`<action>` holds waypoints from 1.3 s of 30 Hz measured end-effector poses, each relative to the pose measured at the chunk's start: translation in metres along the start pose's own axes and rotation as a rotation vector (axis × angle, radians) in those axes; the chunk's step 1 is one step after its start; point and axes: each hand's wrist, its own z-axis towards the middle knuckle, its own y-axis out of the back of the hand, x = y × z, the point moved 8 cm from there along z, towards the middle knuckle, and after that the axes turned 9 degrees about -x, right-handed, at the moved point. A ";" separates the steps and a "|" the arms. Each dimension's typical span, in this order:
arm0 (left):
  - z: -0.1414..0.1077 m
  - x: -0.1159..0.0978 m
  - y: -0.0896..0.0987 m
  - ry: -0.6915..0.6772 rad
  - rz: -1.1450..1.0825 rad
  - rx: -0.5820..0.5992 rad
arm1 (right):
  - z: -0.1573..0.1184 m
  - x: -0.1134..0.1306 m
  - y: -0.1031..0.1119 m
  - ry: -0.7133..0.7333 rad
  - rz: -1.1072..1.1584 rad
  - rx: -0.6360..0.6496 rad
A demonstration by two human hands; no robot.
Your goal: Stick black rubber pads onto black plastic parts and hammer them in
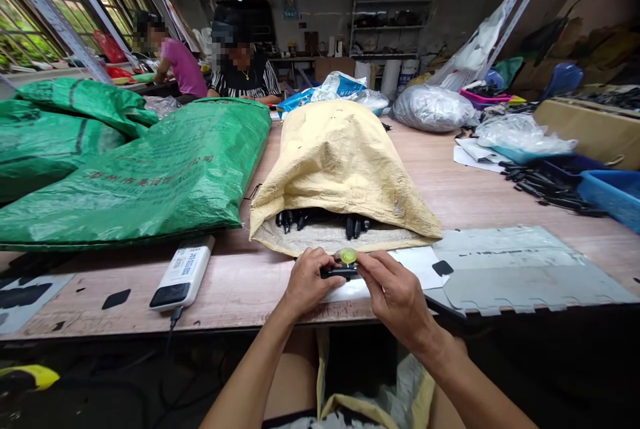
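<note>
My left hand (311,280) is closed round a small black part (340,271) at the table's front edge, thumb along its near side. My right hand (394,287) pinches at the right end of that part, where a small translucent yellow-green round piece (348,255) stands up between the hands. Whether the right fingertips grip the round piece or the black part is hard to see. Just beyond them lies a cream woven sack (340,162), its mouth open toward me, with several slim black pieces (356,226) showing inside. White paper (417,263) lies under and beside my hands.
Green sacks (190,162) cover the left of the table, near a white power bank (184,274) with a cable. To the right are a grey sheet (520,272), black parts (547,187) and a blue bin (613,195). Two people sit beyond. Another open sack (420,389) is below.
</note>
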 end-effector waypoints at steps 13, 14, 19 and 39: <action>-0.001 -0.001 0.000 0.044 -0.016 0.003 | -0.003 -0.010 0.004 -0.067 -0.069 0.036; -0.001 -0.001 0.001 0.045 -0.012 0.000 | -0.006 -0.010 0.001 -0.062 -0.081 0.067; -0.002 -0.004 0.003 0.029 -0.001 -0.007 | -0.004 -0.023 0.007 -0.095 -0.146 0.051; -0.002 0.002 0.001 0.034 -0.063 -0.006 | -0.005 -0.090 0.002 -0.078 -0.306 0.083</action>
